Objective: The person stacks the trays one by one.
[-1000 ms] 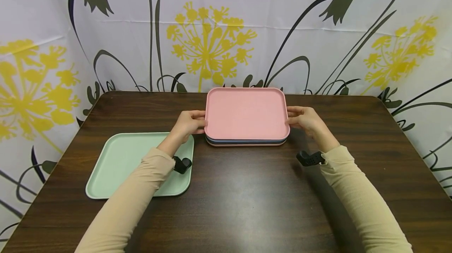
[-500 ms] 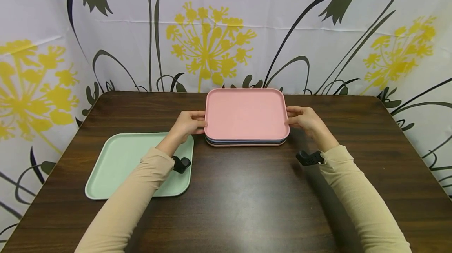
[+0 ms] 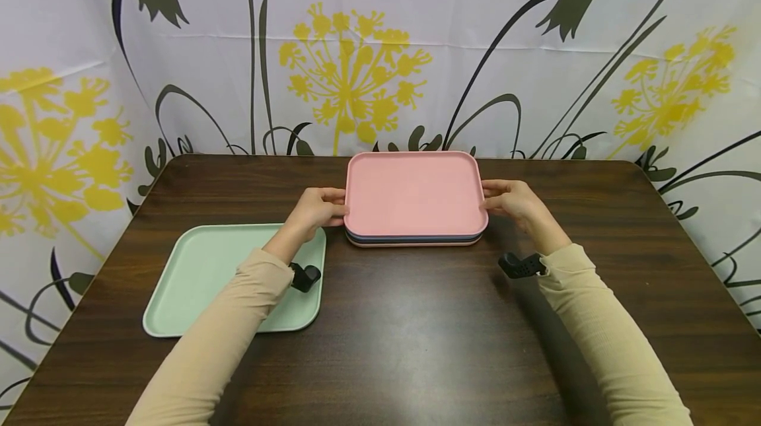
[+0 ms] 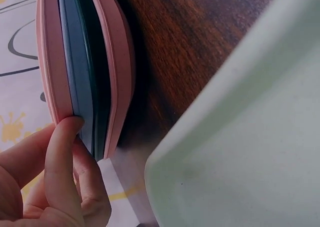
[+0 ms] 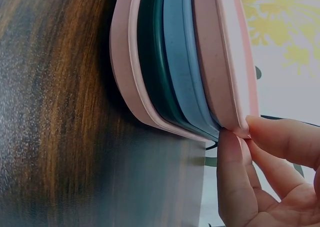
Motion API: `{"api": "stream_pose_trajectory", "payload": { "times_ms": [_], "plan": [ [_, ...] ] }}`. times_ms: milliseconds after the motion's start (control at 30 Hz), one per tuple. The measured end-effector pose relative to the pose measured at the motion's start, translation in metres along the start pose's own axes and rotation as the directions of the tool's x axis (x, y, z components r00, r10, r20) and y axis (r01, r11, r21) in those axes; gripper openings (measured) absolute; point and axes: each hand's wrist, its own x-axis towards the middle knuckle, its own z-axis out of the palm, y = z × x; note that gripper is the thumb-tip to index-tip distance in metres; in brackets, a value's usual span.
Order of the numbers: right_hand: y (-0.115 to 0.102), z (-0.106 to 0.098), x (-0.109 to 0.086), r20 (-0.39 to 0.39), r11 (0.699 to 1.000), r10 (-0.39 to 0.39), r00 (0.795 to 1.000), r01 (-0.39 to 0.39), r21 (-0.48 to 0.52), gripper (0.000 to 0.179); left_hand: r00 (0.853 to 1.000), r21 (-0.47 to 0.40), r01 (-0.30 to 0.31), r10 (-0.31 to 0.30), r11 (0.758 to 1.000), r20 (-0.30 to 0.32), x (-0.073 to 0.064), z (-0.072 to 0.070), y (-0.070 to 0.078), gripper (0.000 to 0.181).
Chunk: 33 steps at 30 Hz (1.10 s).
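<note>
A pink tray (image 3: 415, 193) lies on top of a stack at the back of the table. Beneath it the wrist views show a blue tray (image 5: 177, 57), a dark green tray (image 5: 152, 67) and another pink tray (image 5: 124, 62) at the bottom. My left hand (image 3: 315, 208) holds the top tray at its left side, the thumb tip by its side wall and the blue rim. At the opposite side my right hand (image 3: 514, 203) pinches the same tray, thumb on the rim and fingers at its underside. A light green tray (image 3: 208, 274) lies under my left forearm.
Everything stands on a dark wood table (image 3: 410, 333). A floral cloth (image 3: 475, 49) hangs right behind the table's back edge. The green tray is at the left, close to the stack's front left corner.
The far edge of the top pink tray has sunk slightly in the head view, while its near edge stays about level. Both hands keep nearly the same place and hold.
</note>
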Motion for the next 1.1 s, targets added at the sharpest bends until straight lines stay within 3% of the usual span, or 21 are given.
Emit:
{"api": "stream_pose_trajectory", "payload": {
  "times_ms": [733,867,1100],
  "plan": [
    [0.004,-0.001,0.003,0.008,0.999,-0.014,1.000,0.014,-0.033,0.058,0.999,-0.002,0.001,-0.001,1.000,0.034,0.002,-0.002,-0.002,0.048],
    [0.013,-0.007,0.008,0.031,0.998,-0.049,0.998,0.048,0.030,0.058,0.999,-0.001,0.011,-0.011,1.000,0.036,0.003,-0.001,-0.003,0.048],
    [0.002,0.001,0.001,0.001,0.999,0.009,1.000,-0.009,-0.041,0.056,0.999,-0.008,0.008,-0.008,1.000,0.038,0.003,-0.002,-0.003,0.048]
  ]
}}
